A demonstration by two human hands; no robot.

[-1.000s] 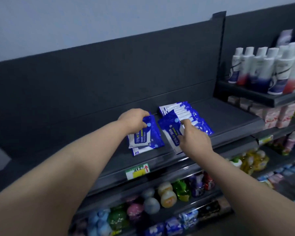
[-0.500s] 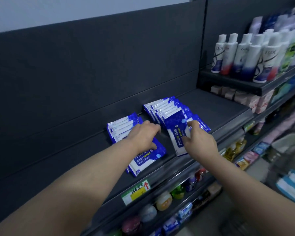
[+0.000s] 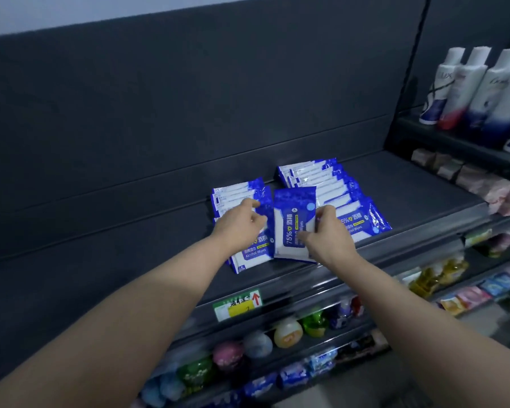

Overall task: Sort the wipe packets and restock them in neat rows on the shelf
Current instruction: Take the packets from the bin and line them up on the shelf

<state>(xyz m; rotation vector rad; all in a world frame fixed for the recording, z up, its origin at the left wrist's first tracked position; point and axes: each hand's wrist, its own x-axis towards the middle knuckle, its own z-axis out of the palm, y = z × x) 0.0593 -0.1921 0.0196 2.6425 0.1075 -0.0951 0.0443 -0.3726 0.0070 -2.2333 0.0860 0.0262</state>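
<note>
My right hand (image 3: 327, 231) pinches wipe packet (image 3: 292, 219) near shelf (image 3: 424, 187) front edge, probably bound for left row (image 3: 239, 189); my left hand (image 3: 242, 228), fingers curled, steadies it, grip unclear.

Wipe packets (image 3: 293, 222) blue and white, with white print, a small yellow strip and a pale blue dot. Shelf (image 3: 424, 184) and back panel (image 3: 189, 113) dark grey, wall (image 3: 71, 13) pale grey. Bottles (image 3: 468, 89) white, shading to navy or red at the base – price tag (image 3: 237, 304) green and yellow with a red arrow.
</note>
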